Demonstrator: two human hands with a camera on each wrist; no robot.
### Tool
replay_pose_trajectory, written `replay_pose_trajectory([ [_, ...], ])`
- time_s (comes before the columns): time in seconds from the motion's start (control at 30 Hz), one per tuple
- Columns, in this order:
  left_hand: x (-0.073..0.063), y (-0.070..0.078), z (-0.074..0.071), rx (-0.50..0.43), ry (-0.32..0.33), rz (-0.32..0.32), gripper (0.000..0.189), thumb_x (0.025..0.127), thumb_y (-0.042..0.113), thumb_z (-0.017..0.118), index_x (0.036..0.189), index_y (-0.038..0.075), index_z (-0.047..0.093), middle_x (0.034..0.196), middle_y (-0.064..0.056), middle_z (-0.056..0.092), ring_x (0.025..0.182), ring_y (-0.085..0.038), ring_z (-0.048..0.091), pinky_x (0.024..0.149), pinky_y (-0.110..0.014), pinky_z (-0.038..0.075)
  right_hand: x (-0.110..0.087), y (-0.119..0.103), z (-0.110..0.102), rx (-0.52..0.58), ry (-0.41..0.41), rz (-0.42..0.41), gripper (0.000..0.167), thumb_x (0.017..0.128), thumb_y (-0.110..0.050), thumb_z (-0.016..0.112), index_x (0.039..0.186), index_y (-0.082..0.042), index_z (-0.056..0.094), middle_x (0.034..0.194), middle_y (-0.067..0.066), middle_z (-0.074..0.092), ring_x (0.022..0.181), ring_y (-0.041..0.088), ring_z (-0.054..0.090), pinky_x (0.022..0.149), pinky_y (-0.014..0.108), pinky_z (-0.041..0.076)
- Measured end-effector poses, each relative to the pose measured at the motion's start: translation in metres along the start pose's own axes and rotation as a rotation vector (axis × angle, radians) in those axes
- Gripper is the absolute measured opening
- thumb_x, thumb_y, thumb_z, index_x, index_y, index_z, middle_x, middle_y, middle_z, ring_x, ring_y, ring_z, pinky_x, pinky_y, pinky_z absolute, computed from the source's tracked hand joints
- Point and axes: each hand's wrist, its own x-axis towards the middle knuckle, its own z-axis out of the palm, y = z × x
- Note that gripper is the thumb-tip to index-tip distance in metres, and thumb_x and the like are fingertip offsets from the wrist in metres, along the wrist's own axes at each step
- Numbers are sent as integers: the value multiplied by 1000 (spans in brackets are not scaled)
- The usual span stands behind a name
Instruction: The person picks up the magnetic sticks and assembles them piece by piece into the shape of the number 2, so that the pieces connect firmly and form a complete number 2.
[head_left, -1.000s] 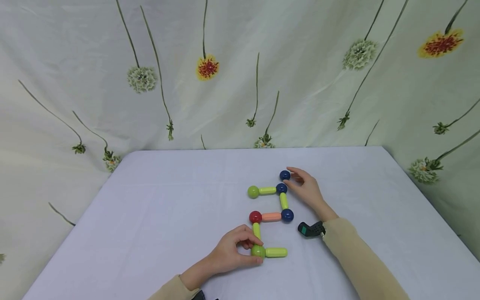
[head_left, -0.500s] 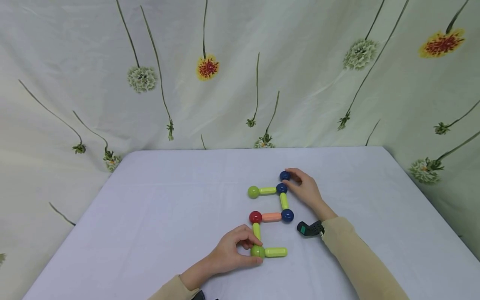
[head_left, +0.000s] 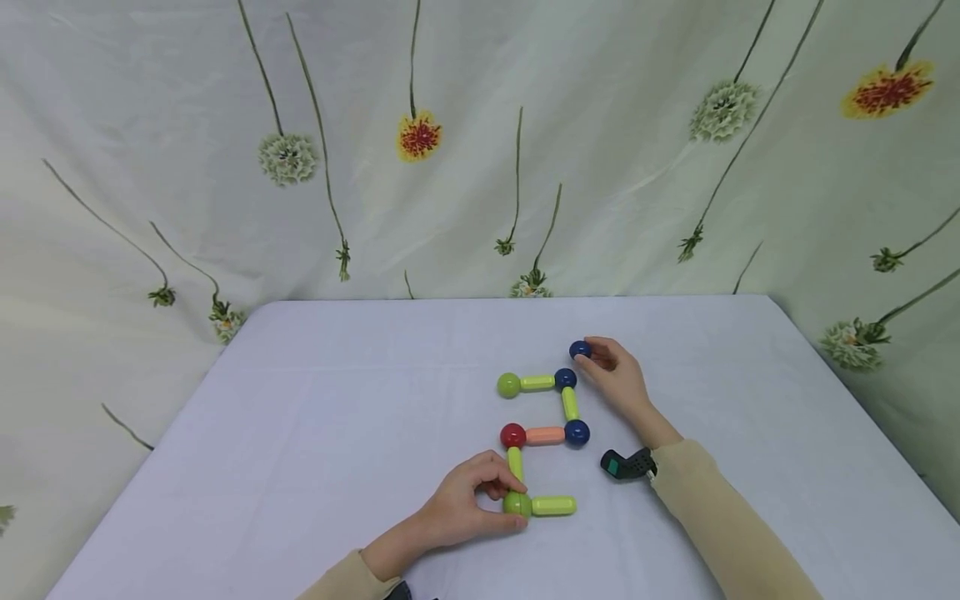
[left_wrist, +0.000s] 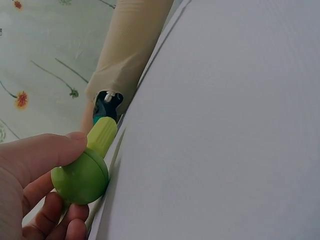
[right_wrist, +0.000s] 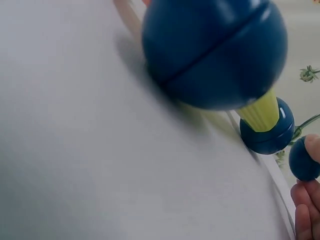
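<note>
My left hand point(head_left: 472, 498) pinches a green ball point(head_left: 516, 504) at the near end of a chain of balls and rods on the table. A yellow-green rod point(head_left: 553, 506) sticks out from that ball to the right. Up from it runs another rod point(head_left: 514, 461) to a red ball point(head_left: 513, 435), then an orange rod point(head_left: 545, 436) to a blue ball point(head_left: 577, 433). Beyond are a further rod point(head_left: 571, 405), a second blue ball point(head_left: 566, 379) and a far green ball point(head_left: 508, 384). Between thumb and fingers my right hand point(head_left: 617, 379) holds a loose blue ball point(head_left: 580, 350), apart from the chain.
A white cloth covers the table point(head_left: 337, 433). Behind it hangs a flower-print curtain point(head_left: 465, 208). A black wrist device point(head_left: 628, 464) sits at the right sleeve, close to the nearer blue ball.
My right hand has shifted slightly right with the loose blue ball, widening its gap from the chain's upper blue ball. My left hand keeps its hold on the green ball.
</note>
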Motion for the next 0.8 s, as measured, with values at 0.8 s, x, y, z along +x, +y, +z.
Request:
replay_pose_trajectory([
  [0.8,3,0,-1,-32,-1,-4,27,71,22,83,95,17,70,91,5,57,80,-14,54,74,-24,49,-49,-17,-10,253,-3,123,43,88,-27,67,123,-5,56,115,12,60,95,11,56,77,18,48],
])
